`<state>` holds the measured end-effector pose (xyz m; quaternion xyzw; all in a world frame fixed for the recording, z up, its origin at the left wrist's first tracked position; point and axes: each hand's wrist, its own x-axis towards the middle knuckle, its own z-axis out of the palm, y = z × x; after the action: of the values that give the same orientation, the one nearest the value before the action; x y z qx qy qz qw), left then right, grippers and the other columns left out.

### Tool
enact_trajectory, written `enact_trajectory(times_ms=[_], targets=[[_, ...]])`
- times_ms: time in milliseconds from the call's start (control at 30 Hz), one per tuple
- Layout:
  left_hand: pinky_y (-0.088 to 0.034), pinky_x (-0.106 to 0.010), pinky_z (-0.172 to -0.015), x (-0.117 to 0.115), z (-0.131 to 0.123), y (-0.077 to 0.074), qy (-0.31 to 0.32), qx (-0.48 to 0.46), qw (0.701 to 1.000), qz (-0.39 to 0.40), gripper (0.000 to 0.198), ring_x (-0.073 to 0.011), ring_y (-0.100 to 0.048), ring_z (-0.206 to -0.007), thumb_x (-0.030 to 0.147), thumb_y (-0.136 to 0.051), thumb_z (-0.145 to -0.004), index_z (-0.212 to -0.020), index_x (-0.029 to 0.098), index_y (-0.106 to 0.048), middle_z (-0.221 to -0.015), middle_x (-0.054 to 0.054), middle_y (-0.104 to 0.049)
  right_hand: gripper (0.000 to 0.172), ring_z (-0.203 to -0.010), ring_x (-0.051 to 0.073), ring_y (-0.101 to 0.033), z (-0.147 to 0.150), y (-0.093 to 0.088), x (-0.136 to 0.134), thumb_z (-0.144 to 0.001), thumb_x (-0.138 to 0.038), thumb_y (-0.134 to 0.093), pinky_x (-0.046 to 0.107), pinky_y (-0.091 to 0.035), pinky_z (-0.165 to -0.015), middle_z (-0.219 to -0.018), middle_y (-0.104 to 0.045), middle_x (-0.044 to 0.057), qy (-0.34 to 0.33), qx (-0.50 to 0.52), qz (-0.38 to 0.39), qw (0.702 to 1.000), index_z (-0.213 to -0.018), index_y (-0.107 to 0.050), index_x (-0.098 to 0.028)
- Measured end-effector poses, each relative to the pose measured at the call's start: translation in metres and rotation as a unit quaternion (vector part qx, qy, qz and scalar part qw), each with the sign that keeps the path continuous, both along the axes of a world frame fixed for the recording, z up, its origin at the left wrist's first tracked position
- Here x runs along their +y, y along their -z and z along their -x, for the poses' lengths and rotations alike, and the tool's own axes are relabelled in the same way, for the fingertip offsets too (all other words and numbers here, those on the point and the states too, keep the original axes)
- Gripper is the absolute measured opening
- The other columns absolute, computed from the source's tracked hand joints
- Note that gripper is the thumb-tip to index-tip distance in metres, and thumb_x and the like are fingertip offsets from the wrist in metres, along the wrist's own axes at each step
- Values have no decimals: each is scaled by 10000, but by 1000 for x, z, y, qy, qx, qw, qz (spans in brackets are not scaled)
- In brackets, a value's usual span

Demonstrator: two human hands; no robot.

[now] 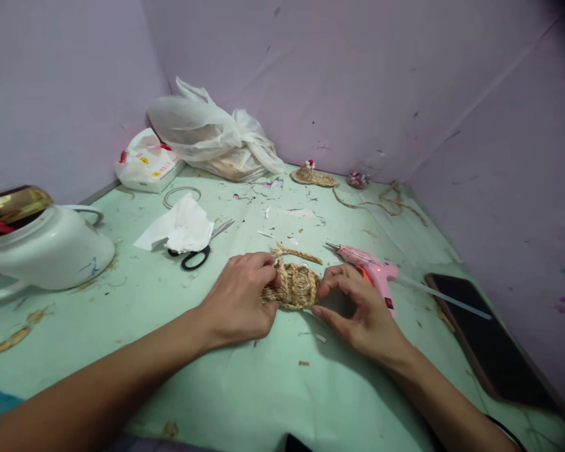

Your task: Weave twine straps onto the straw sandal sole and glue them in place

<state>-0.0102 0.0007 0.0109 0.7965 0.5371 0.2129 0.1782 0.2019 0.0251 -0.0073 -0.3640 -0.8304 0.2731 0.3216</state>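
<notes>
A small woven straw piece point(297, 286), shaped like a slipper with a coiled round and braided edging, lies between my hands. My left hand point(247, 294) grips its left end between thumb and fingers. At the right end, my right hand point(358, 311) has its thumb and fingers curved apart, the fingertips at the piece's edge. Just beyond the piece lies a short loose braid point(299, 254) with a frayed left end. A pink glue gun point(365, 260) rests to the right, its orange trigger showing and a clear glue stick point(445, 296) coming out of its back.
Black-handled scissors point(196, 257) lie partly under crumpled white tissue point(186, 226). A dark phone point(489, 339) is at the right, a white pot point(51, 248) at the left. Behind are a plastic bag point(216, 138), a box point(150, 166), a finished-looking straw slipper point(313, 176) and twine point(386, 204).
</notes>
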Motion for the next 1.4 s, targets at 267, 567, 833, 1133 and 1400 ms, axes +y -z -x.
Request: enact_trajectory(times_ms=[267,567,833,1133,1400], targets=[[-404,-403,-863,2,-1,3,-7,1,1000,-5,60,-253,-520,-991,155,-569,-634,-673,170,-525,-1030,-82,-568,146,-854,199,-521,2,-1,-4,-715,-173,-632,365,-431,-770,-856,-531,39,11,17,-7,1000,-765,-499,-207],[-429,-381,-808,2,-2,3,-7,0,1000,-16,69,-238,-541,-921,179,-585,-660,-700,178,-528,-940,-67,-585,429,-1126,246,-446,29,-13,-4,-739,-154,-587,433,-356,-962,-1210,-526,105,-3,-33,-146,989,-1159,-508,-189],[-437,-402,-844,3,4,1,-14,-64,998,-4,223,-233,-552,-945,181,-594,-657,-870,180,-527,-1008,-71,-592,327,-1053,231,-535,20,-8,1,-730,-156,-601,426,-423,-911,-1086,-613,80,13,27,-53,998,-1050,-563,-211],[-415,-366,-949,3,-8,5,45,-146,980,-124,272,-194,-513,-1099,183,-495,-829,-1074,205,-612,-1173,-87,-568,347,-971,205,-564,21,-7,0,-714,-107,-592,384,-460,-858,-1053,-605,77,13,76,27,997,-1042,-535,-202],[-340,-450,-1000,2,-3,-1,36,-59,991,-113,594,-275,-379,-1233,303,-562,-782,-1322,164,-356,-1336,-152,-429,328,-959,203,-575,20,-5,-1,-721,-119,-599,371,-476,-837,-1071,-601,86,24,87,42,995,-1040,-549,-182]])
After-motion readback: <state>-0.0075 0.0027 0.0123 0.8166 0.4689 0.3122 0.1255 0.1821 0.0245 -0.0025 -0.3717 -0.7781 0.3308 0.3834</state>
